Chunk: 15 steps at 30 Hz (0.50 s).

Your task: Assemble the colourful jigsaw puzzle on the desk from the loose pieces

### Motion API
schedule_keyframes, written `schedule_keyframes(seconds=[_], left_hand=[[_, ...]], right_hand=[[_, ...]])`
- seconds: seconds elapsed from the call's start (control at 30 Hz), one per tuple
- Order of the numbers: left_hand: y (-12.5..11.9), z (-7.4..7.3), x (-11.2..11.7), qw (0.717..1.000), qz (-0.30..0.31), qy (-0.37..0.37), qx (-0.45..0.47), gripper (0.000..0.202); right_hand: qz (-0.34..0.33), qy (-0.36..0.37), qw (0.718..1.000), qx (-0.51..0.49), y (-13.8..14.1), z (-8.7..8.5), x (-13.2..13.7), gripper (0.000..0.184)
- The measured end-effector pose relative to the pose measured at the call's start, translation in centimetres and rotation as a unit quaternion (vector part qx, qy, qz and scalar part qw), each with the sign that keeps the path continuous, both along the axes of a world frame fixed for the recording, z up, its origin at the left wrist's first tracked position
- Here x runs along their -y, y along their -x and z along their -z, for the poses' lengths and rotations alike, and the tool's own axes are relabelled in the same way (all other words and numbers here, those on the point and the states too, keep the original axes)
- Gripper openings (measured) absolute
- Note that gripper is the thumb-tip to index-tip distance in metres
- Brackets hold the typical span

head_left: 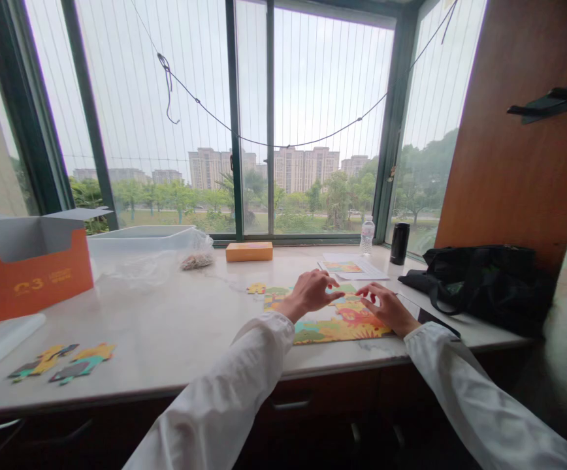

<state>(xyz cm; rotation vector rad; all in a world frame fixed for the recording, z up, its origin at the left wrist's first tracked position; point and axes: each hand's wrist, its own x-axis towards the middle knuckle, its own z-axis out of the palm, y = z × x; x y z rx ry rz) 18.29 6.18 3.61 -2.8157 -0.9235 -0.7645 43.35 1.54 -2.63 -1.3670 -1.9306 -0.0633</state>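
Evidently left hand (310, 294) and right hand (386, 307) press open, empty grips onto the puzzle (335, 329) beneath.

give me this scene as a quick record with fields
surface: pale desk
left hand: on the far part of the puzzle
right hand: fingertips on the puzzle, beside the left
puzzle: colourful, partly built, near the front edge
loose pieces: far left of the desk
behind puzzle: picture sheet, water bottle, black cup
right side: black bag
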Motion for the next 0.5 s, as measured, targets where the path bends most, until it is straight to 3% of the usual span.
schedule_keyframes(seconds=[0.1,0.23,0.3,0.4,0.5], left_hand=[[3.1,-2.7,-1.0,0.998,-0.048,-0.003,0.052,0.041],[10.3,-5.0,-3.5,0.993,-0.113,0.016,0.026,0.035],[14.4,-4.8,-4.8,0.987,-0.157,0.023,0.022,0.036],[19.3,-2.7,-6.5,0.97,-0.232,0.063,0.037,0.043],[21.7,0.0,-8.0,0.966,-0.223,0.131,-0.017,0.056]], right_hand=[[-0.004,0.011,1.0,0.011,-0.1,0.3,-0.2,0.026],[-0.012,0.023,0.999,0.019,-0.2,0.4,-0.5,0.03],[-0.013,0.027,0.999,0.023,-0.2,0.5,-0.5,0.031],[-0.007,0.035,0.999,0.031,-0.3,0.7,-0.6,0.033],[0.003,0.03,0.999,0.04,-0.6,1.0,-0.7,0.037]])
